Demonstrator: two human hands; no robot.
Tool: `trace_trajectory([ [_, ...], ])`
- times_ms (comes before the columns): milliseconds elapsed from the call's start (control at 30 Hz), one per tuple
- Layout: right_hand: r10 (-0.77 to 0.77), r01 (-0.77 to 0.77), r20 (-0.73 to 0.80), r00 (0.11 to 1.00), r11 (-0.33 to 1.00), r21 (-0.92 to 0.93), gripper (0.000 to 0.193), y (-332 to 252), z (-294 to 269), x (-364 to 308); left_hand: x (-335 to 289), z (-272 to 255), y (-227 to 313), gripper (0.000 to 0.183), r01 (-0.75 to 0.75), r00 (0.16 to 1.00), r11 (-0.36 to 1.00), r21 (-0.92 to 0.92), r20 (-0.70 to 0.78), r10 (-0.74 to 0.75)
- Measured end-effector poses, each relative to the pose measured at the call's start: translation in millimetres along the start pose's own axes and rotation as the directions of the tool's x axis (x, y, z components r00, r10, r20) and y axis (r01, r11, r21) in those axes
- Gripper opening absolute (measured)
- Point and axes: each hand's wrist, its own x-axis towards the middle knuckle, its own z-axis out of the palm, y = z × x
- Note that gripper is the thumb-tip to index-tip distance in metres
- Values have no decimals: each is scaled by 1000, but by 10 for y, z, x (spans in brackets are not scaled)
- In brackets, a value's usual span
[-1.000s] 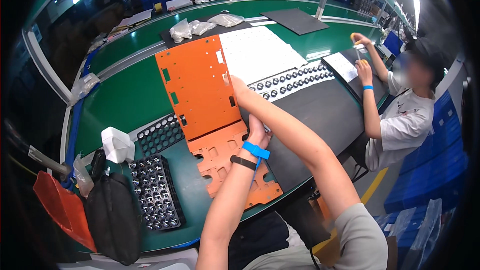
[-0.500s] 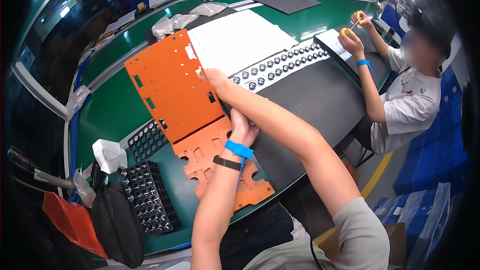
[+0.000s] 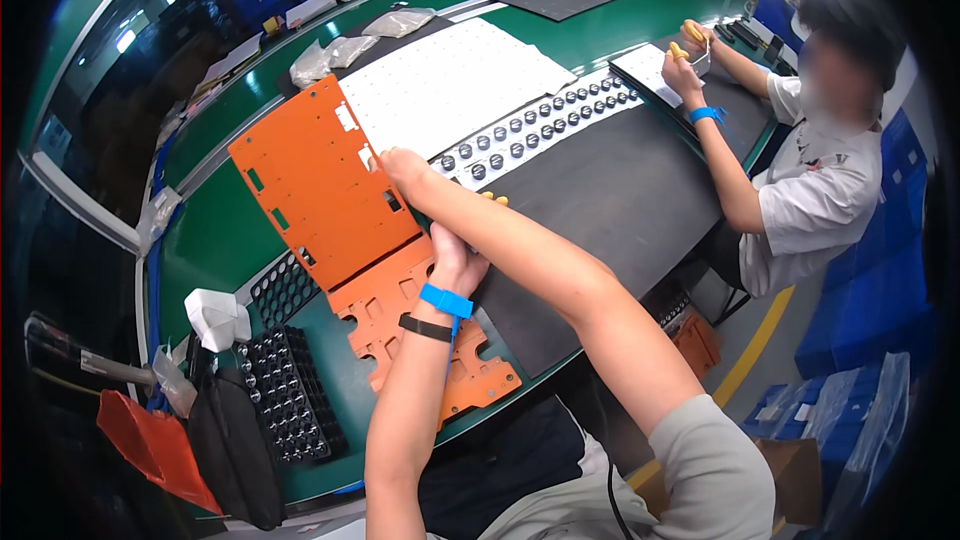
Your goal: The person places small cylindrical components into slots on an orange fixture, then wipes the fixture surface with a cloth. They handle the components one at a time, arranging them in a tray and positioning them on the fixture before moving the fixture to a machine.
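Observation:
A flat orange panel point(image 3: 320, 175) with small holes and slots lies at the left. Below it is a second orange plate point(image 3: 470, 380) with notched edges and cutouts. My right hand point(image 3: 402, 172) is at the upper panel's right edge, fingers bent in beside a small white label point(image 3: 366, 157); what they pinch, if anything, is hidden. A second white label point(image 3: 345, 117) sits farther up the panel. My left hand point(image 3: 455, 262), below a blue wristband point(image 3: 446, 301), is by the panel's lower right corner. My right forearm covers most of its fingers; yellow-covered fingertips show beyond.
A white sheet point(image 3: 450, 80) and a strip with rows of round black parts point(image 3: 517, 150) lie past a black mat point(image 3: 610, 210). Black trays of parts point(image 3: 285, 390) stand at left, near a white box point(image 3: 217, 320). At right a co-worker's hands point(image 3: 685, 65) hold a small thing.
The panels and my hands sit farther left in the picture. More of the left hand's yellow fingertips shows past my right forearm. The co-worker's hands have come lower and closer together.

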Motion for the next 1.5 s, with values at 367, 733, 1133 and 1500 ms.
trace_trajectory([
  [367, -109, 106, 4, 994, 965, -239, 18, 188, 135, 205, 47, 67, -39, 50, 36, 999, 999, -21, 27, -36],
  [733, -198, 184, -21, 980, 944, -273, 16, 48, 246, 338, 68, -66, -19, 50, -11, 1000, 999, 46, 28, 9],
  [1133, -223, 154, -247, 943, 950, -270, 23, 256, 516, 505, 64, -17, -3, 51, -1, 1000, 1000, -2, 27, 2],
  [1500, 98, 68, -502, 859, 951, 302, 20, 375, -628, -644, 90, -82, 33, 58, 69, 996, 985, -159, -51, -78],
])
